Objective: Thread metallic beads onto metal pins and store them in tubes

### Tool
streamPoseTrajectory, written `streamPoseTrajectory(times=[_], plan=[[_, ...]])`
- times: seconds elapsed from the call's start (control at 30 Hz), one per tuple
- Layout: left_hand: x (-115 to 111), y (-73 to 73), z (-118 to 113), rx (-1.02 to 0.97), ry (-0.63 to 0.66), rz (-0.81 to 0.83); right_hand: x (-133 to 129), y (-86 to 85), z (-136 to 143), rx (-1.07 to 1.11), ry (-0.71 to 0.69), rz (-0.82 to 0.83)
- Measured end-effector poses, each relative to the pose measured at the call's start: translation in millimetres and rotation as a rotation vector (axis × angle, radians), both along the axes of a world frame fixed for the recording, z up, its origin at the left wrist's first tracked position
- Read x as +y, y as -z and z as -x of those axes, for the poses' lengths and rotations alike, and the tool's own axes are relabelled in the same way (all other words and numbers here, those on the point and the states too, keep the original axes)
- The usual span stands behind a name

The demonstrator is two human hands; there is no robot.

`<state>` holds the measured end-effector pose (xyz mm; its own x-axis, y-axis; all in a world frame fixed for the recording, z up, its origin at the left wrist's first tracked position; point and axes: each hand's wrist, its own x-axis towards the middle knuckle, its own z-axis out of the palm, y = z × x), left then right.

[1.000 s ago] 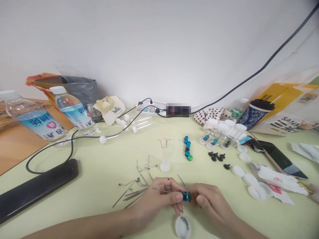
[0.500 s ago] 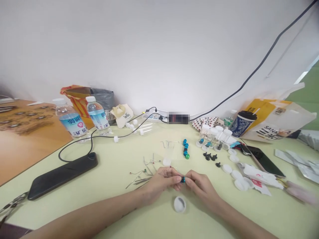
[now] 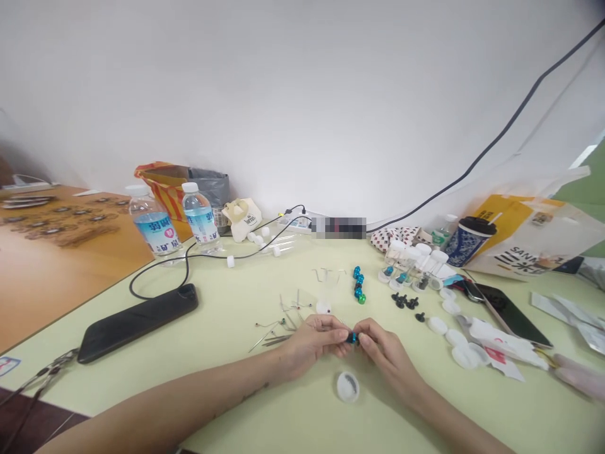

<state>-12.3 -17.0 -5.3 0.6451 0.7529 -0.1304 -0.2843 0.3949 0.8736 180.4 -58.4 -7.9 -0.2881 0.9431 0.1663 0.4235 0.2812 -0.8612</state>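
Observation:
My left hand (image 3: 321,340) pinches a small blue and black part (image 3: 352,338) between thumb and fingers. At the part's other side is my right hand (image 3: 380,347), its fingers closed against it. Just below sits a round white cap (image 3: 348,386) with small dark bits inside. Thin metal rods with coloured ends (image 3: 271,334) lie left of my hands. Behind them stand out a row of blue parts (image 3: 359,280) with a green one (image 3: 362,299) at its near end, and several black pieces (image 3: 401,301).
A black power bank (image 3: 139,321) with a cable lies left, near two water bottles (image 3: 158,233). To the right are white lids (image 3: 438,326), capped clear vials (image 3: 420,261), a phone (image 3: 513,314), a patterned cup (image 3: 469,239) and a bag (image 3: 529,233).
The view has shifted, so most objects appear slightly farther right. My hands remain together at the blue and black part, with more of it showing between my fingers.

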Motion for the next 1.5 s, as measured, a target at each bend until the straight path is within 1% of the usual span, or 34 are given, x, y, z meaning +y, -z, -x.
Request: streamPoseTrajectory(times=[0.17,0.27,0.3,0.43,0.53,0.6,0.73,0.77,0.87,1.0,1.1,1.2,1.33,1.43,1.5], plan=[[-1.1,-1.5,-1.3,0.015,-0.015,0.029,0.9,4.5,0.7,0.009,-0.016,0.059],[-1.9,-3.4,-2.9,0.041,-0.079,0.024,0.7,1.1,3.8,0.065,0.059,0.11],[-2.1,-3.6,-3.8,0.044,-0.088,0.03,1.2,-0.8,4.6,0.092,0.065,0.135],[-2.8,-3.3,-7.1,0.059,-0.086,0.05,5.7,-5.9,3.7,0.263,-0.055,0.27],[-4.1,-3.3,-7.2,0.081,-0.068,0.096,6.8,-3.2,0.4,0.239,-0.099,0.303],[-4.8,-4.0,-5.6,0.09,-0.056,0.127,5.0,0.4,-0.6,0.226,-0.092,0.298],[-5.0,-5.0,-1.4,0.093,-0.063,0.176,-0.5,6.9,-0.8,0.272,-0.005,0.286],[-5.0,-4.9,-0.8,0.089,-0.064,0.192,-1.3,8.2,-1.6,0.26,-0.003,0.292],[-5.8,-3.2,-0.7,0.055,-0.037,0.241,-1.5,10.8,-7.2,0.164,-0.096,0.276],[-8.8,0.2,-2.9,0.045,0.01,0.268,1.9,9.7,-14.5,0.028,-0.281,0.097],[-10.8,1.2,-3.7,0.049,0.025,0.282,4.3,6.8,-14.9,0.003,-0.337,0.041],[-10.4,0.7,-3.2,0.05,0.026,0.283,4.1,5.2,-12.0,0.024,-0.298,0.055],[-7.7,0.3,-2.7,0.024,0.017,0.247,-0.4,7.4,-8.5,0.153,-0.188,0.09],[-7.1,0.2,-2.9,0.019,0.027,0.229,-2.6,7.1,-8.9,0.182,-0.184,0.127],[-7.4,0.0,-3.1,0.029,0.039,0.228,-2.1,3.7,-10.0,0.133,-0.205,0.131]])
